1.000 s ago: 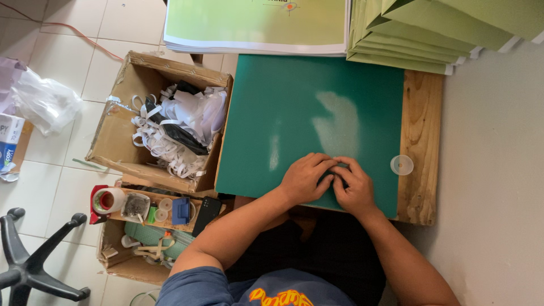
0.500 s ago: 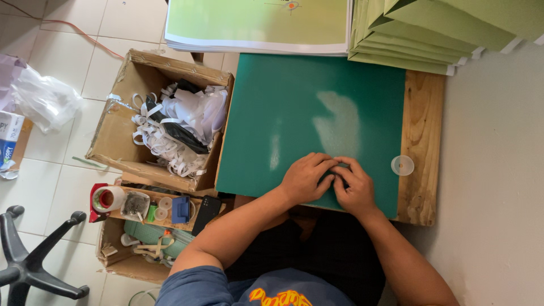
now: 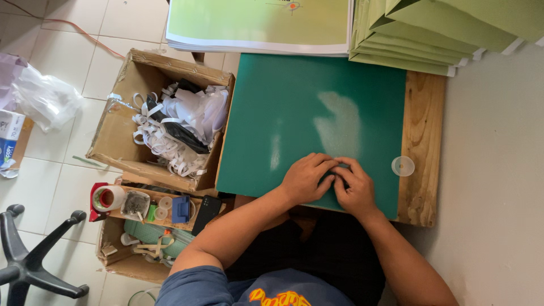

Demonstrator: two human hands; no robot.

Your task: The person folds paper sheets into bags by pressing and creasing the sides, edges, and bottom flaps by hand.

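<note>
My left hand (image 3: 305,177) and my right hand (image 3: 355,188) rest close together on the near part of a green cutting mat (image 3: 294,102), fingertips meeting over a small spot on the mat. Whatever lies between the fingers is hidden. The mat lies on a wooden table (image 3: 422,141). A small round clear lid (image 3: 403,166) sits at the mat's right edge, just right of my right hand.
Green printed sheets (image 3: 260,22) and a stack of folded green cards (image 3: 430,34) lie at the table's far side. On the floor to the left stand a cardboard box of paper scraps (image 3: 164,124), a tray of small supplies with tape (image 3: 107,198), and an office chair base (image 3: 28,260).
</note>
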